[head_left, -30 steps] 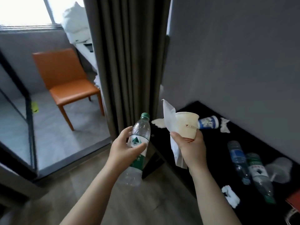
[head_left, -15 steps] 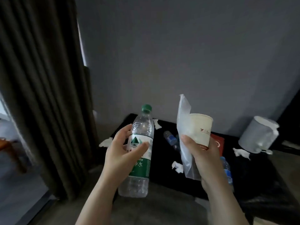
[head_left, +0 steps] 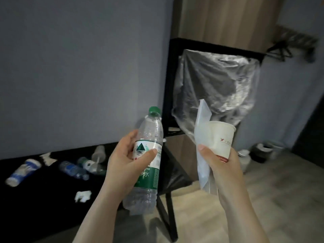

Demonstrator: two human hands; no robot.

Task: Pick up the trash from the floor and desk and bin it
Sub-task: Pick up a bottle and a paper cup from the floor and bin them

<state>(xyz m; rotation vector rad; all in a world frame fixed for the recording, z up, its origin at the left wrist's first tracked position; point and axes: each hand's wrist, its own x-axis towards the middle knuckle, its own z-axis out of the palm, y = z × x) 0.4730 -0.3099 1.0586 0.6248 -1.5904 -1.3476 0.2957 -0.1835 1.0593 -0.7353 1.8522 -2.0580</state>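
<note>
My left hand (head_left: 125,162) grips a clear plastic water bottle (head_left: 149,137) with a green cap and green label, held upright. My right hand (head_left: 220,165) holds a white paper cup (head_left: 221,137) together with a flat translucent plastic wrapper (head_left: 202,149) pressed against its left side. On the black desk (head_left: 35,207) to the left lie a white and blue cup (head_left: 22,170), a blue-labelled bottle (head_left: 72,170), more bottles, and crumpled tissues (head_left: 82,196). A small dark bin (head_left: 263,150) with white paper in it stands on the floor at the right.
A black metal rack (head_left: 171,81) stands beside the desk, with a large clear plastic bag (head_left: 217,88) draped over it. A white jar-like object (head_left: 244,159) sits on the wooden floor near the bin. Hangers (head_left: 287,48) stick out from the wall at upper right.
The view has swung right: the curtain is gone, the rack, plastic bag and floor bin have come into sight. Both hands keep the same hold on the bottle, cup and wrapper.
</note>
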